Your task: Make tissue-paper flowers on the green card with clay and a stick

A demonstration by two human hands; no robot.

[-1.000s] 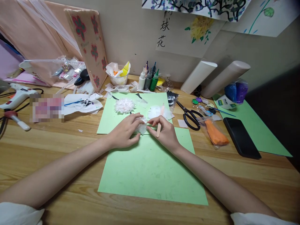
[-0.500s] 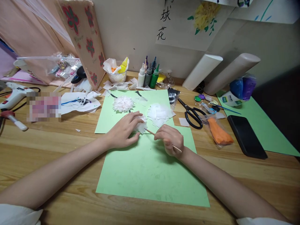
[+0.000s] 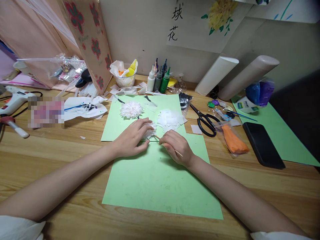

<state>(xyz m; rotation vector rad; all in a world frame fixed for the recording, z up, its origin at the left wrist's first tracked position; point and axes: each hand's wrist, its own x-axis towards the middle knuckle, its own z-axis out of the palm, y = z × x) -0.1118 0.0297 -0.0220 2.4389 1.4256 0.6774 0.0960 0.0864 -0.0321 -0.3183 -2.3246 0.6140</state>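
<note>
My left hand point(image 3: 133, 136) lies with its fingers apart on the upper green sheet point(image 3: 112, 130), beside a small white tissue-paper flower point(image 3: 151, 132) that it partly hides. In my right hand point(image 3: 177, 146) a thin wooden stick point(image 3: 158, 138) is gripped like a pen, its tip touching the flower's lower edge. Farther back on the same sheet is a fuller white paper flower point(image 3: 131, 110). Right of that lies a loose pile of white tissue squares point(image 3: 170, 119). A second green sheet point(image 3: 162, 183) is under my right hand and forearm.
Black-handled scissors point(image 3: 205, 120), a bag of orange clay point(image 3: 235, 140) and a black phone point(image 3: 263, 145) lie to the right. Paint bottles point(image 3: 158, 80) and a plastic cup point(image 3: 125, 80) stand by the wall. On the left are a glue gun point(image 3: 15, 100) and stained paper point(image 3: 86, 108).
My right hand has shifted slightly left and the stick's tip is closer to the small flower. The tissue square there now looks crumpled in. My left hand stays nearly still.
</note>
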